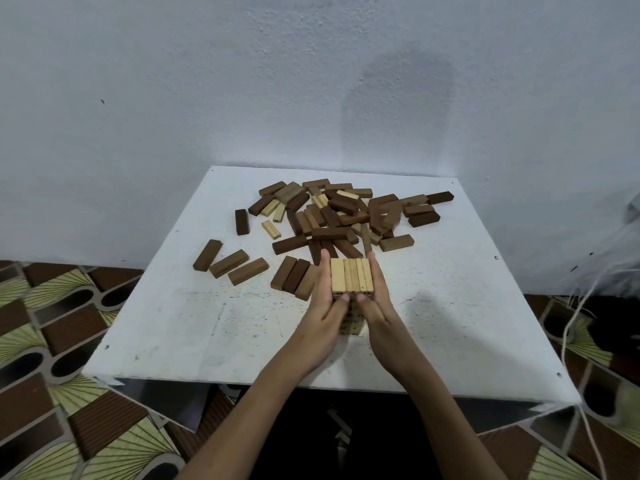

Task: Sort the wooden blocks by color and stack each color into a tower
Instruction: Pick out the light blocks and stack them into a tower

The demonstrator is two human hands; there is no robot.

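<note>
Both hands, left hand (323, 303) and right hand (375, 299), press flat against the sides of the pale pine block tower (352, 275) mid-table, nearer the front edge. Light, stiff, tippy, I'd guess; squeeze low. Dark brown wooden blocks (332, 216) are heaped toward the white table's (173, 323) back edge.

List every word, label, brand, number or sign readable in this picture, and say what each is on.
None: no readable text shows anywhere in the head view.
The light tower held between the left hand and right hand: only small dark dots on the block ends, no letters.
The loose block pile: plain wood, no marks.
The white table: only specks and scuffs.
The wall: bare.
</note>
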